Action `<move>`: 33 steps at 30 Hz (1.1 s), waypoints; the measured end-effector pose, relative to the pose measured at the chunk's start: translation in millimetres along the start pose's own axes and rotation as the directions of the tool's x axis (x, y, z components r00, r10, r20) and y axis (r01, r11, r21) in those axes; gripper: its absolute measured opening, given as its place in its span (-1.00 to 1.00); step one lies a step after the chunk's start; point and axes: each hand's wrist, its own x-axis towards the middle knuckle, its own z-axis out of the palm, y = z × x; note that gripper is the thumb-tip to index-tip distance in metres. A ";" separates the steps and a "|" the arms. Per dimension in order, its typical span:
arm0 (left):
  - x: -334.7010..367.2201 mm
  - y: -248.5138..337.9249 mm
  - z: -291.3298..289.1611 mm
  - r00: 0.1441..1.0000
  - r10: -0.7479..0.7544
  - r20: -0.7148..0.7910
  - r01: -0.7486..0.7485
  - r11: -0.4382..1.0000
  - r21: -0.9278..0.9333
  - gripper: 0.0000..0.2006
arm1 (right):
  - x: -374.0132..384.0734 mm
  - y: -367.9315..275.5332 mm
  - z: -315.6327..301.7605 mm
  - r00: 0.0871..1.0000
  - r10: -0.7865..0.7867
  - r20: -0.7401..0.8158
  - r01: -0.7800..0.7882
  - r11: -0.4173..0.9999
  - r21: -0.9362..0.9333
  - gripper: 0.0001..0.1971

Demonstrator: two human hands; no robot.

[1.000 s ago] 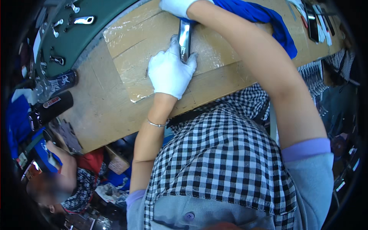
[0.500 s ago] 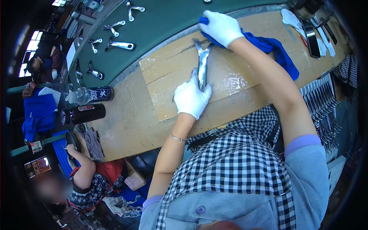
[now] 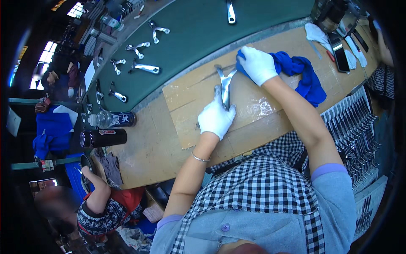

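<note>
My left hand (image 3: 216, 117), in a white glove, is closed around the shank of a shiny Y-shaped forked metal part (image 3: 226, 84). The fork's two prongs point away from me, over a film-covered board (image 3: 179, 108). Just right of the prongs, my white-gloved right hand (image 3: 258, 66) grips a bunched blue cloth (image 3: 312, 82). The cloth trails rightward across the board and the bench. A small gap seems to lie between the right hand and the prongs.
Several similar metal parts (image 3: 146, 67) lie on a green surface (image 3: 194, 38) beyond the bench. A bottle (image 3: 113, 119) and dark flask (image 3: 103, 137) are at left. A phone (image 3: 339, 53) lies at right, above a rack of metal parts (image 3: 353, 131). Another person (image 3: 108, 207) works lower left.
The whole view has shifted, so the bench sits lower in the picture. My right hand has come nearer to me with the blue cloth; my left hand keeps its hold on the forked part.
</note>
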 end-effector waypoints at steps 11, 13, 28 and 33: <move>-6.5 -51.7 18.3 0.954 0.249 0.170 0.206 -0.128 -0.970 -0.48 | -74.2 10.8 -26.3 0.911 -0.353 0.213 0.376 0.923 -0.076 -0.61; -7.9 -64.9 13.6 0.891 0.272 0.363 0.407 -0.128 -0.905 -0.51 | -66.3 9.6 -19.6 0.942 -0.302 0.147 0.306 0.952 -0.011 -0.62; -0.2 -62.2 -6.9 0.806 0.194 0.559 0.569 0.007 -0.822 -0.93 | -41.7 -65.0 53.4 0.895 -0.431 -0.114 0.432 0.902 -0.020 -0.72; -2.4 -59.3 -12.8 0.818 0.164 0.551 0.549 0.056 -0.834 -0.76 | -56.3 -44.9 22.7 0.846 -0.490 0.211 0.496 0.868 0.029 -0.76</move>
